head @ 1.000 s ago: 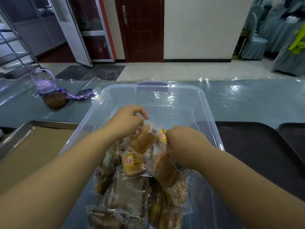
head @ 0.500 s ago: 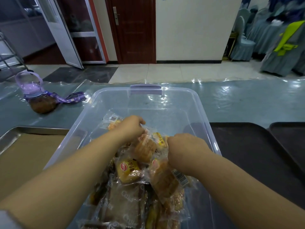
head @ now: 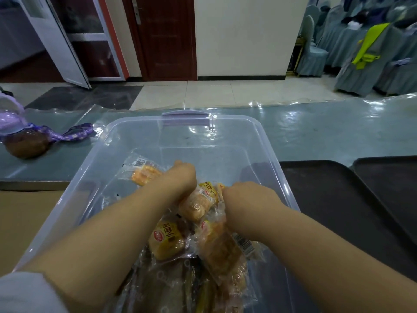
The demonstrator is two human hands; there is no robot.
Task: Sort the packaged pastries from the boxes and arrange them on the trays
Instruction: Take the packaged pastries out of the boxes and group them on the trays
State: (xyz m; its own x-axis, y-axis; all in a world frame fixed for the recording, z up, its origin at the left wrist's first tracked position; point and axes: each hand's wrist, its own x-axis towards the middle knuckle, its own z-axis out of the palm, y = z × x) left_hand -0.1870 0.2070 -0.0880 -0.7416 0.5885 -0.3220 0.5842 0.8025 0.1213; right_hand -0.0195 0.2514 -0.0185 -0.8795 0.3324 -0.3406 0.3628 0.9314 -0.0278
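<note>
A clear plastic box [head: 269,154] with a lilac latch stands in front of me, holding several wrapped pastries heaped at its near end. My left hand [head: 180,179] reaches into the heap, fingers curled on a wrapped golden bun [head: 195,205]. My right hand [head: 247,199] is closed on the wrapper of a long brown pastry [head: 220,247]. One orange pastry packet [head: 144,173] lies apart, farther back beside my left hand. A yellow-labelled bun [head: 167,241] lies between my forearms.
A metal tray [head: 27,211] with a brown lining sits left of the box. Two dark trays [head: 338,211] [head: 392,177] lie to the right. A purple-lidded bottle with a lanyard [head: 20,141] rests on the table at far left. Covered chairs stand beyond.
The orange packet, hidden under my left hand a second ago, now lies exposed farther back in the box. Both hands stay in the heap; my view has shifted slightly.
</note>
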